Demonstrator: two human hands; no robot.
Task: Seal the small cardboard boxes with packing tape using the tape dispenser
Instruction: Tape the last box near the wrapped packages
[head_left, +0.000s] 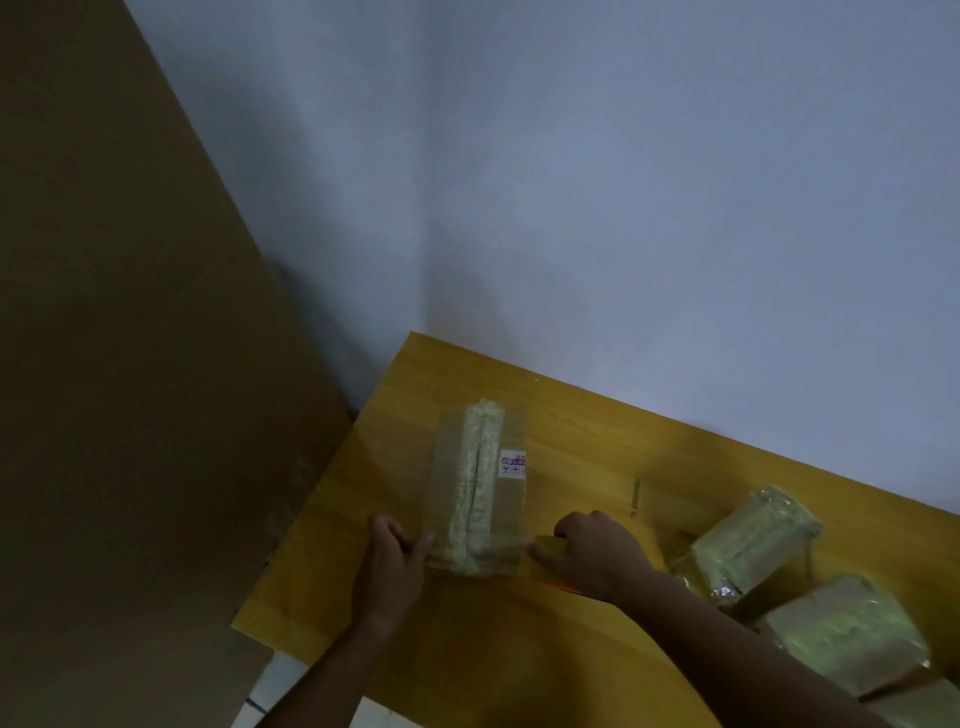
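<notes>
Cardboard box (475, 488), already streaked with tape, lies between our hands on the worktop (571, 431): left hand (397, 553) flat against its side, right hand (597, 551) gripping what we judge the dispenser; next, another strip.

Left hand (395, 551): fingers extended toward 1 o'clock, forearm running back to 7 o'clock. Right hand (592, 551): fingers curled in a fist-like grip, knuckles up, forearm trailing off toward 4 o'clock.

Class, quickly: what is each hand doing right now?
Left hand: open, fingers resting against the box.
Right hand: curled round the tape dispenser.
</notes>
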